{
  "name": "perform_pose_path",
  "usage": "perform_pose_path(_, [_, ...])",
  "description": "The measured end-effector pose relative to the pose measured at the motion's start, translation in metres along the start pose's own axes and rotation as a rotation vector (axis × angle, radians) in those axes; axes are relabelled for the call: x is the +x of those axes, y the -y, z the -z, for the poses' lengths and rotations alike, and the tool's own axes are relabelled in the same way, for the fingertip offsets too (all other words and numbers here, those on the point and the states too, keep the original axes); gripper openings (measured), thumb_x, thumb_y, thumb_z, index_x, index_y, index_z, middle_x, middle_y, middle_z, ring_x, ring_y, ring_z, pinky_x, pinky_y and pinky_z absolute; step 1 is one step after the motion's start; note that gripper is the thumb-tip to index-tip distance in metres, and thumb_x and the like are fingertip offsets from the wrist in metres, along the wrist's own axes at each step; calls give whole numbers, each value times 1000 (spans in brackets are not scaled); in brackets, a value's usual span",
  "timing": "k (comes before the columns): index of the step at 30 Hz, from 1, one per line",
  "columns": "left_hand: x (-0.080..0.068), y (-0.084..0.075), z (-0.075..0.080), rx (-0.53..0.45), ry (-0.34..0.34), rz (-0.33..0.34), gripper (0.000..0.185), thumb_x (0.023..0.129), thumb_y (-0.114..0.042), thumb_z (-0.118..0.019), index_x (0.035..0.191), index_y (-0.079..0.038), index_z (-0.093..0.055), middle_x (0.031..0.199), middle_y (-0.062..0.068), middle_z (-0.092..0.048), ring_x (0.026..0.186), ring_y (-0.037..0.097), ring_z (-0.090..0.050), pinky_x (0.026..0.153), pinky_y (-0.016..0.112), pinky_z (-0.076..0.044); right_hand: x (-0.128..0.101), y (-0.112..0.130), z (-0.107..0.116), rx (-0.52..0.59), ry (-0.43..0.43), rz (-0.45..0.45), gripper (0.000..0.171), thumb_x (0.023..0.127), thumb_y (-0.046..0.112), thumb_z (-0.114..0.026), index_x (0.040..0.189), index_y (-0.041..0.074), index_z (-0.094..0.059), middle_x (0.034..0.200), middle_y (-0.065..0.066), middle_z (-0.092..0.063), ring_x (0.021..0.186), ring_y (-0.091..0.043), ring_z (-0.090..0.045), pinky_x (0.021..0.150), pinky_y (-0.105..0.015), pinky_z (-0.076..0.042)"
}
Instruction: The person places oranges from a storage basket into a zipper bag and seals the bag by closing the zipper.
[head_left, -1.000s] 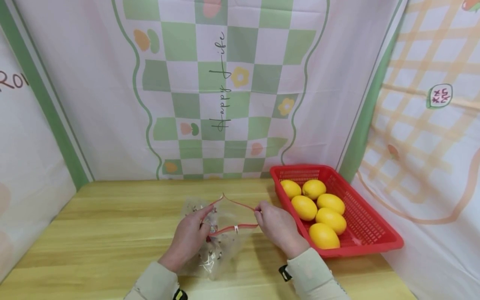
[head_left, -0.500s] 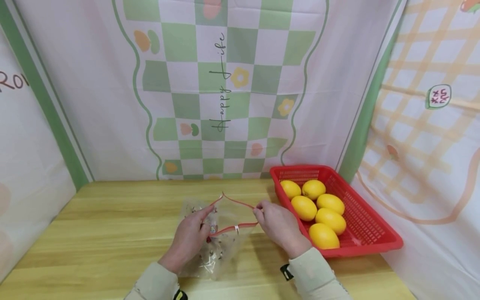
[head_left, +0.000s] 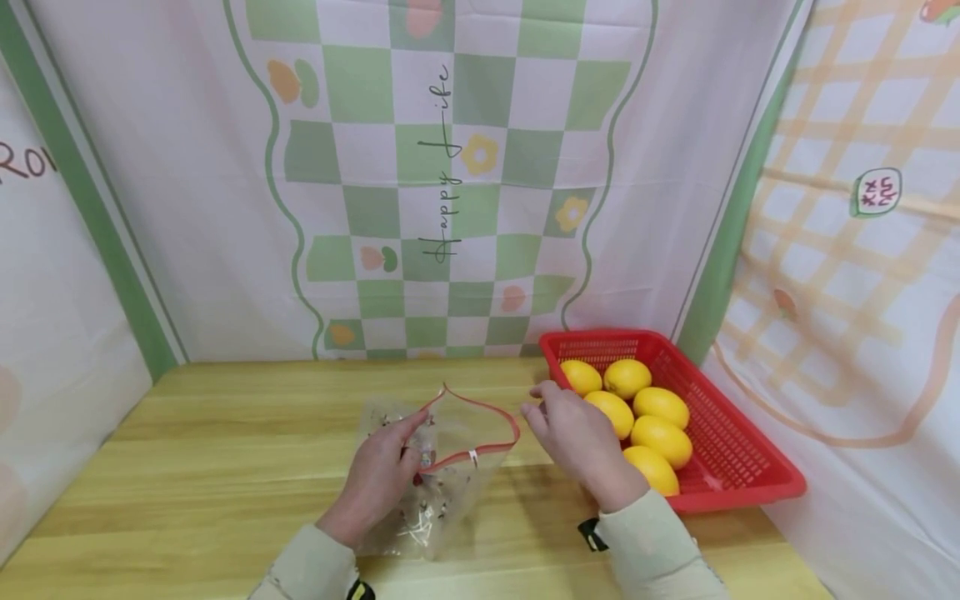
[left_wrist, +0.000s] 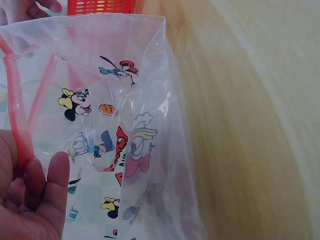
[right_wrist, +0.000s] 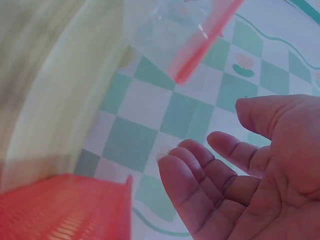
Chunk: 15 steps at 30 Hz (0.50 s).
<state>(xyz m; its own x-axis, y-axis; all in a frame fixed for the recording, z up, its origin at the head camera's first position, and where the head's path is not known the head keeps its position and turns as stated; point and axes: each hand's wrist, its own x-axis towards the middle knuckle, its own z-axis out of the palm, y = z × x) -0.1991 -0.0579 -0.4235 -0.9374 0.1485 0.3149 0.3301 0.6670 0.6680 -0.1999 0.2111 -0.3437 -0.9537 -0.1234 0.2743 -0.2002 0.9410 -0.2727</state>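
Wooden bench [head_left: 225, 433], your left hand [head_left: 378, 479] still pinching the zip bag [head_left: 442, 467] rim, your right hand [head_left: 577, 442] now released, fingers loose, moved beside the lemons [head_left: 645, 408] in the red basket [head_left: 742, 467].

A light wooden desk [head_left: 225, 450] with a plank grain runs across the scene. Behind it hangs a backdrop cloth [head_left: 465, 167] — green and white checks with small flowers and the script "Happy Life". The left side panel [head_left: 52, 275] is pale with a green stripe; the right side panel [head_left: 862, 250] carries an orange grid pattern and a small green badge.
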Motion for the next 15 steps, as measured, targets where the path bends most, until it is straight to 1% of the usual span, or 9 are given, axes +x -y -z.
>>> perform_pose_path(2, [0,0,0,-3,1,1,62,89,1,-61,149,-15,-59,130,11,-70,84,13,-58,77,34,-51,-1,-3,6,-15,-3,1,43,102,37,-62,130,4,-66,118,-13,-74,92,-28,-71,90,-50,-60])
perform_pose_path(4, [0,0,-1,-8,4,0,62,89,1,-61,149,-14,-58,129,11,-70,83,13,-58,76,34,-52,-2,-6,14,-33,-11,8,44,102,37,-63,131,3,-65,118,-15,-74,91,-30,-71,88,-51,-60])
perform_pose_path(6, [0,0,-1,-11,2,0,62,89,1,-61,149,-14,-59,128,11,-70,85,14,-59,77,35,-52,-2,-9,21,-43,-13,9,45,102,36,-63,132,3,-64,121,-16,-73,94,-32,-71,88,-53,-60])
perform_pose_path(9, [-1,0,-1,-17,-1,1,63,88,2,-61,149,-14,-59,129,12,-70,87,16,-61,77,36,-53,-3,-15,30,-49,-10,11,47,102,35,-63,134,1,-61,114,-17,-73,91,-32,-70,85,-54,-60])
perform_pose_path(11, [-2,0,-1,-14,-12,3,63,88,1,-62,149,-14,-59,131,13,-70,94,19,-63,82,39,-55,-3,-19,36,-49,8,-2,51,102,36,-63,139,0,-58,117,-20,-72,96,-34,-70,89,-55,-59])
perform_pose_path(13, [-3,0,0,-15,-18,5,63,88,0,-62,149,-15,-59,131,13,-70,95,19,-64,82,40,-55,-2,-24,41,-55,22,-10,55,102,37,-62,142,-1,-56,121,-22,-71,100,-36,-69,91,-57,-58])
perform_pose_path(15, [-3,1,0,-12,-24,2,62,89,0,-63,149,-15,-59,132,13,-70,97,21,-64,84,41,-55,-2,-30,45,-59,42,-25,59,103,38,-61,146,-1,-52,130,-25,-67,109,-40,-67,96,-59,-55])
